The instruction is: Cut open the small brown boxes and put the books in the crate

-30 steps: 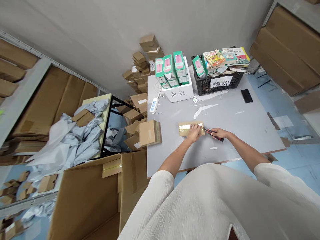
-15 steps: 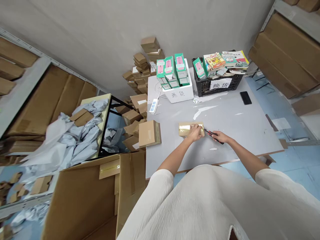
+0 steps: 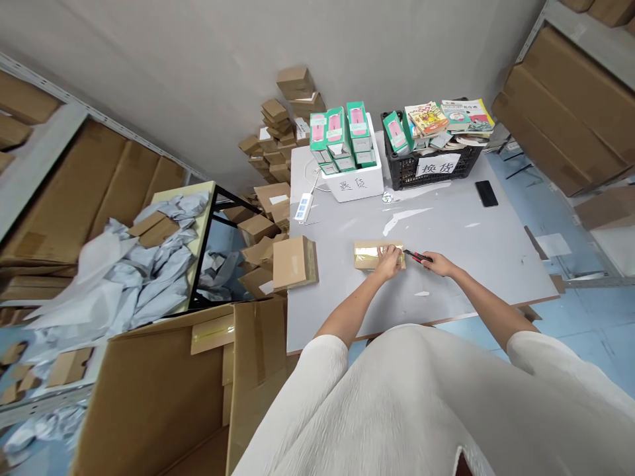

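A small brown carton (image 3: 366, 255) with shiny tape across its top lies flat on the grey table (image 3: 337, 297). My left hand (image 3: 389, 262) presses on the carton's right part, fingers bent over its top. To the right, my right hand (image 3: 437, 264) is closed around a red and black cutter (image 3: 419, 256). The cutter's tip points left and is at the carton's right end; whether it touches the tape is too small to tell.
Behind are a white bin (image 3: 354, 186) of green boxes and a black crate (image 3: 397, 173) of books. A phone (image 3: 486, 193) lies at the right, a power strip (image 3: 303, 207) and another carton (image 3: 292, 262) at the left. An open large box (image 3: 163, 390) stands lower left.
My right hand has moved slightly up and left, and the cutter now lies at a flatter angle. My left hand stays on the carton.
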The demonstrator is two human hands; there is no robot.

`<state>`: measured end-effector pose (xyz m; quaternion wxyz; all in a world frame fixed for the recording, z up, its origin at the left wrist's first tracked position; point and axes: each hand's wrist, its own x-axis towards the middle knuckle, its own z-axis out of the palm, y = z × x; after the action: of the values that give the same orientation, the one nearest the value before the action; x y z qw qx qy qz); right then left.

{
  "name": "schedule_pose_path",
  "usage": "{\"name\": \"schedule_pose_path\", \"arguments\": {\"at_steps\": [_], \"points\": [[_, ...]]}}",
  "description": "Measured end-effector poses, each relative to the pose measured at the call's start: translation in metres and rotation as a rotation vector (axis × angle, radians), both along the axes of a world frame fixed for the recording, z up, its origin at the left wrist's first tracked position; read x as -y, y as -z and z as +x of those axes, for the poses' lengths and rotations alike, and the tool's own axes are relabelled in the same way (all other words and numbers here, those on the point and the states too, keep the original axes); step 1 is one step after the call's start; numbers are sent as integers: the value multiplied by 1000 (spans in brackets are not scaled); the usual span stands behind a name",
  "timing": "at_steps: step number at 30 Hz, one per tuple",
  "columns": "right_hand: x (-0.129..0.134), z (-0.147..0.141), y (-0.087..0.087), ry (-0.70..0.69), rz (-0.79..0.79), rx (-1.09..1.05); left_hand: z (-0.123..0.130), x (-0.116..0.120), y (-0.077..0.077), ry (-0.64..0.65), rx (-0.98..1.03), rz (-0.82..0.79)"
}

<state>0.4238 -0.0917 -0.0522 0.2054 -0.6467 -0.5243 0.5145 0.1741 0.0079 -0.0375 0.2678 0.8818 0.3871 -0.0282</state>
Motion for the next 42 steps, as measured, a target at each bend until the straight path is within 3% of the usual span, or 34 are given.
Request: {"name": "schedule_pose_path", "arguments": {"at_steps": [12,16,22,32,38,42], "points": [[-66,14,-23,-335,-69,272,-9,7,5,30,86,38],[-77,9,-26,-369,-118,254,-9,7,6,44,82,60],[-79,14,-29,-440,-301,124,-10,9,6,47,96,56],[-58,17,-25,-369,-301,-64,-8,7,4,40,84,45],[-55,9,-27,-342,-262,-26,-8,7,2,57,74,53],[-45,9,-26,-307,-299,-110,-8,8,1,53,86,46]]}}
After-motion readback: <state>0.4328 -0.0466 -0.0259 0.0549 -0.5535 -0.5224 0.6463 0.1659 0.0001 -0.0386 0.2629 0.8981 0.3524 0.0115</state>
